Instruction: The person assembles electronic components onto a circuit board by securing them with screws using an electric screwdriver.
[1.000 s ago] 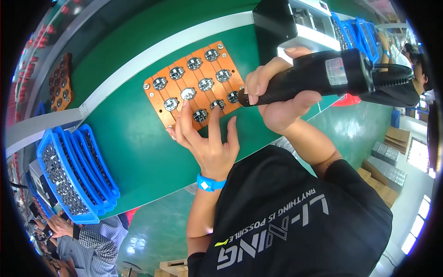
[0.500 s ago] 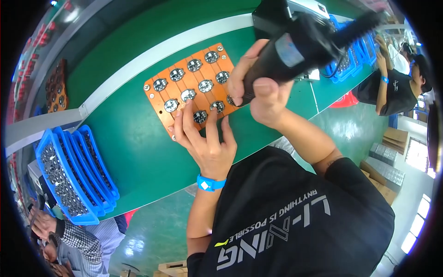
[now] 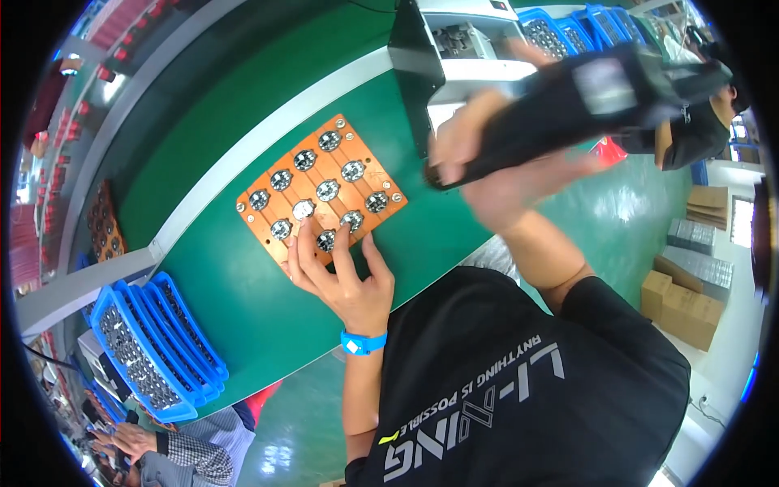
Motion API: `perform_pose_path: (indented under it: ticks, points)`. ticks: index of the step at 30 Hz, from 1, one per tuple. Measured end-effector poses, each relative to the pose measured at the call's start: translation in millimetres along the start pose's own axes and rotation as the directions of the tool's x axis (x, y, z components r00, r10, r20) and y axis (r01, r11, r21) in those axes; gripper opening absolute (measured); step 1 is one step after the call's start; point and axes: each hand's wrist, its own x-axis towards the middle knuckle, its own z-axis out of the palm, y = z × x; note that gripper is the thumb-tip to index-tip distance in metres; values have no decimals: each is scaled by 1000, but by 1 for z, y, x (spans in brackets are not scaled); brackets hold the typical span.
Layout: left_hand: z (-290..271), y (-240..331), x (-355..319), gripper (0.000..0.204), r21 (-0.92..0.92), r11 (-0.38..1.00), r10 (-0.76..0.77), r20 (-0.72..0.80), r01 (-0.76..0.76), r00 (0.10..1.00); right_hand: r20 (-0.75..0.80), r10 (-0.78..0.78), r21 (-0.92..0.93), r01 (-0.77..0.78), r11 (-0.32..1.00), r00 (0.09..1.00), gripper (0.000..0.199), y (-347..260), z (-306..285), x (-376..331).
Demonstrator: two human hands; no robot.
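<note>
An orange rectangular plate (image 3: 345, 152) lies on the green table, carrying rows of small round black-and-silver parts (image 3: 327, 191). My left hand (image 3: 345, 292) rests at the plate's near edge, fingers spread and fingertips touching parts in the nearer rows. To the right of the plate and raised above the table, my right hand (image 3: 507, 195) is wrapped round a thick black cylindrical tool (image 3: 560, 109) with a pale label. Motion blurs this hand and the tool's far end, so the exact kind of tool does not show. A blue band (image 3: 363, 343) circles my left wrist.
Stacked blue trays (image 3: 182, 414) full of small dark parts stand at the left. A black-sided machine (image 3: 418, 89) and further blue trays (image 3: 552, 32) are at the far right. Another orange plate (image 3: 104, 223) leans at far left. People work at lower left (image 3: 130, 438) and right (image 3: 698, 134).
The view has shifted, so the machine shows more. My right hand has swung the black tool to the right, away from the plate and closer to level. My left hand stays on the plate.
</note>
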Motion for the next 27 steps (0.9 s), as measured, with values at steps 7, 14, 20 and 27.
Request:
perform_pose_path:
  ticks: [7, 14, 20, 27]
  points:
    - [1, 5, 5, 23, 0, 1000, 5, 12, -5, 1000, -163, -218, -171, 190, 967, 962, 87, -14, -62, 39]
    - [1, 5, 4, 24, -10, 1000, -8, 18, 9, 1000, -82, -223, -154, 209, 966, 971, 74, -3, -65, 35]
    - [0, -1, 2, 24, -3, 999, -33, -6, 33, 999, 15, -49, -199, 51, 979, 999, 70, -1, -60, 35]
    - [4, -10, -1, 27, -109, 993, -53, -15, 51, 998, 30, 66, 115, -69, 991, 997, 82, 20, -9, -2]
